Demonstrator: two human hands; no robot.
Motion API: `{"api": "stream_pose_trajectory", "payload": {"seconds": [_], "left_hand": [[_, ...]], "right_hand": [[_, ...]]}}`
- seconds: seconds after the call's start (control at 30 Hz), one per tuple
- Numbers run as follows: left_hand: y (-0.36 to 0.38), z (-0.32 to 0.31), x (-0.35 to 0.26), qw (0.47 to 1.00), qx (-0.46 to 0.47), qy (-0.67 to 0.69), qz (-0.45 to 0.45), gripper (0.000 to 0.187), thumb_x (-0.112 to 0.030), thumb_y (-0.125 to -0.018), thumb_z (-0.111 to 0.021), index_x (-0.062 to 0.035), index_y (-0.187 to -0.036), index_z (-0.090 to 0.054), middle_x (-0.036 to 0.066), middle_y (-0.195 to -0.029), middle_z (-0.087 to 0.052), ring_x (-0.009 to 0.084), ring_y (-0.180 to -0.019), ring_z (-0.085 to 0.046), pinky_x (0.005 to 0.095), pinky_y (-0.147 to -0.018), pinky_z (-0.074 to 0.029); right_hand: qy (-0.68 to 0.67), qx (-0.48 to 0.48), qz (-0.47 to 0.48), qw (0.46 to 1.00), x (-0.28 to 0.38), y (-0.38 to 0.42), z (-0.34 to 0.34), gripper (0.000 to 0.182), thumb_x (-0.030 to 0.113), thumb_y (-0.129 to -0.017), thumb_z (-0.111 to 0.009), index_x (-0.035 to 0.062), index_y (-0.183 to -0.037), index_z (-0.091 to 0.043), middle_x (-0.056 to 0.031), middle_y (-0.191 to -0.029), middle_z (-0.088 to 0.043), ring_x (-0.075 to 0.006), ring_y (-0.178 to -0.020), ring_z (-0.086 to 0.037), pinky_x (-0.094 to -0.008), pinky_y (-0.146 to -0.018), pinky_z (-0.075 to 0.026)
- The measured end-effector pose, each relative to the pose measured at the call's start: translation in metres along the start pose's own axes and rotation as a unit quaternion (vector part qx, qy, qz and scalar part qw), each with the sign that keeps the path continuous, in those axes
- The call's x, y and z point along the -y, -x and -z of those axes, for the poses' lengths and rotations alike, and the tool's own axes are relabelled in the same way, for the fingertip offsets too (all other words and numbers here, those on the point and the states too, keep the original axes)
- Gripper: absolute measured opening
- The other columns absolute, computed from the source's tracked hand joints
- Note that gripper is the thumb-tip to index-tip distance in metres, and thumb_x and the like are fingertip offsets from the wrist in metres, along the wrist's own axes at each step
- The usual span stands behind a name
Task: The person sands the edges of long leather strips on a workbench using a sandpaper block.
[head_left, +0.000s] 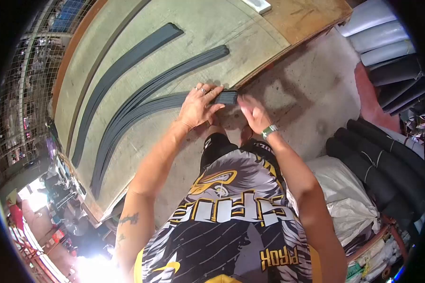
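Observation:
Dark grey strips lie in long bundles on the worktable [250, 61]. My left hand [199, 106], with rings on it, is wrapped over the nearest bundle [160, 102] close to its right end. That end sticks out past the table's front edge. My right hand [253, 114], a watch at its wrist, is beside the bundle's end; its fingers are smeared by motion, and whether they touch the strips cannot be made out. Behind lie a middle bundle [174, 69] and a wider far bundle [127, 62].
A long narrow strip [98, 59] lies along the table's far side. A white object [257, 4] sits at the top. Black rolls [382, 160] and a white sack [340, 188] are at the right, with pale rolls [378, 33] above. Wire mesh [26, 89] stands at the left.

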State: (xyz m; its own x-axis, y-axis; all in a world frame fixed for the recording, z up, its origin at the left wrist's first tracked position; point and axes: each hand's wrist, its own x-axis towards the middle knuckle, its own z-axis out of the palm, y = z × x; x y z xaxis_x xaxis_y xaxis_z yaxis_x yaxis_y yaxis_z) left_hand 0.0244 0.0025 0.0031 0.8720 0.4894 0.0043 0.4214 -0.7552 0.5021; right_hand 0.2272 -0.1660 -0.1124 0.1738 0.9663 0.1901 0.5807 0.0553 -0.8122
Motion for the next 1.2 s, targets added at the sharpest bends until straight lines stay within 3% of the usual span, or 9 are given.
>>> {"api": "stream_pose_trajectory", "payload": {"seconds": [0.2,0.33,0.43,0.8,0.87,0.93,0.97,1.13,1.2], "left_hand": [[0.009,-0.005,-0.003,0.999,-0.034,-0.016,-0.033,0.057,-0.037,-0.093,-0.077,-0.0108,-0.143,-0.066,0.014,-0.128,-0.067,0.0374,-0.117,-0.058,0.0467,-0.1,-0.05],[0.001,-0.001,0.001,0.999,-0.021,-0.008,-0.024,0.057,-0.037,-0.093,-0.078,-0.0113,-0.143,-0.066,0.014,-0.128,-0.067,0.0376,-0.116,-0.058,0.0468,-0.1,-0.05],[0.003,-0.004,0.002,1.0,-0.024,-0.005,-0.019,0.057,-0.037,-0.093,-0.078,-0.0125,-0.143,-0.066,0.014,-0.127,-0.067,0.038,-0.116,-0.058,0.0469,-0.1,-0.05],[0.003,-0.002,0.0,0.999,-0.032,-0.021,-0.031,0.058,-0.033,-0.091,-0.08,-0.0088,-0.143,-0.067,0.014,-0.129,-0.067,0.0381,-0.116,-0.058,0.0459,-0.101,-0.049],[-0.001,0.0,0.003,0.999,-0.018,-0.01,-0.024,0.059,-0.033,-0.092,-0.08,-0.0095,-0.144,-0.066,0.014,-0.128,-0.067,0.0383,-0.116,-0.058,0.0459,-0.101,-0.049],[0.002,0.0,0.001,1.0,-0.011,0.005,-0.017,0.058,-0.033,-0.093,-0.079,-0.0106,-0.145,-0.065,0.015,-0.127,-0.067,0.0389,-0.116,-0.058,0.0461,-0.101,-0.049],[0.0,0.0,0.001,0.999,-0.021,0.002,-0.027,0.058,-0.034,-0.093,-0.078,-0.0106,-0.145,-0.065,0.015,-0.126,-0.067,0.039,-0.116,-0.058,0.0462,-0.101,-0.049],[0.006,0.0,-0.006,0.999,-0.043,-0.017,-0.021,0.057,-0.034,-0.093,-0.078,-0.0118,-0.144,-0.066,0.014,-0.125,-0.067,0.039,-0.114,-0.058,0.0464,-0.1,-0.049],[0.002,0.0,-0.001,0.999,-0.039,-0.009,-0.026,0.057,-0.034,-0.093,-0.078,-0.012,-0.144,-0.066,0.014,-0.125,-0.067,0.0385,-0.114,-0.058,0.0461,-0.1,-0.05]], "right_hand": [[-0.184,-0.039,-0.175,0.967,0.063,-0.019,0.036,0.043,0.024,-0.106,-0.059,0.0024,-0.143,-0.064,-0.0266,-0.138,-0.066,-0.043,-0.129,-0.063,-0.0454,-0.107,-0.05],[-0.047,0.086,-0.103,0.99,0.002,-0.001,0.022,0.043,0.028,-0.108,-0.058,-0.0003,-0.14,-0.064,-0.0265,-0.142,-0.064,-0.0418,-0.134,-0.059,-0.0447,-0.109,-0.048],[-0.147,-0.05,-0.089,0.984,0.037,-0.02,0.044,0.045,0.031,-0.109,-0.057,-0.0025,-0.138,-0.065,-0.0266,-0.143,-0.064,-0.0416,-0.136,-0.059,-0.0443,-0.109,-0.049],[-0.134,-0.005,-0.15,0.98,0.04,-0.015,0.045,0.047,0.033,-0.107,-0.057,0.0037,-0.144,-0.063,-0.0281,-0.142,-0.063,-0.0404,-0.136,-0.059,-0.0454,-0.113,-0.046],[-0.127,-0.025,-0.049,0.99,0.034,-0.03,0.034,0.049,0.032,-0.107,-0.058,0.0019,-0.144,-0.061,-0.0302,-0.142,-0.062,-0.0379,-0.137,-0.059,-0.0446,-0.113,-0.046],[-0.059,0.195,-0.24,0.949,0.0,-0.008,0.026,0.049,0.031,-0.108,-0.056,0.0015,-0.147,-0.059,-0.0282,-0.144,-0.062,-0.037,-0.138,-0.058,-0.0431,-0.113,-0.046],[-0.087,0.105,-0.089,0.987,-0.014,0.009,0.018,0.049,0.032,-0.108,-0.056,0.001,-0.146,-0.059,-0.0271,-0.144,-0.063,-0.0371,-0.136,-0.059,-0.042,-0.113,-0.046],[-0.136,-0.035,-0.164,0.976,0.034,-0.014,0.042,0.046,0.028,-0.11,-0.052,0.0018,-0.146,-0.06,-0.0235,-0.146,-0.063,-0.0365,-0.139,-0.058,-0.0439,-0.114,-0.045],[-0.122,-0.033,-0.055,0.99,0.038,-0.03,0.041,0.045,0.028,-0.11,-0.053,0.002,-0.146,-0.06,-0.0234,-0.146,-0.063,-0.0364,-0.139,-0.057,-0.0445,-0.114,-0.045]]}}
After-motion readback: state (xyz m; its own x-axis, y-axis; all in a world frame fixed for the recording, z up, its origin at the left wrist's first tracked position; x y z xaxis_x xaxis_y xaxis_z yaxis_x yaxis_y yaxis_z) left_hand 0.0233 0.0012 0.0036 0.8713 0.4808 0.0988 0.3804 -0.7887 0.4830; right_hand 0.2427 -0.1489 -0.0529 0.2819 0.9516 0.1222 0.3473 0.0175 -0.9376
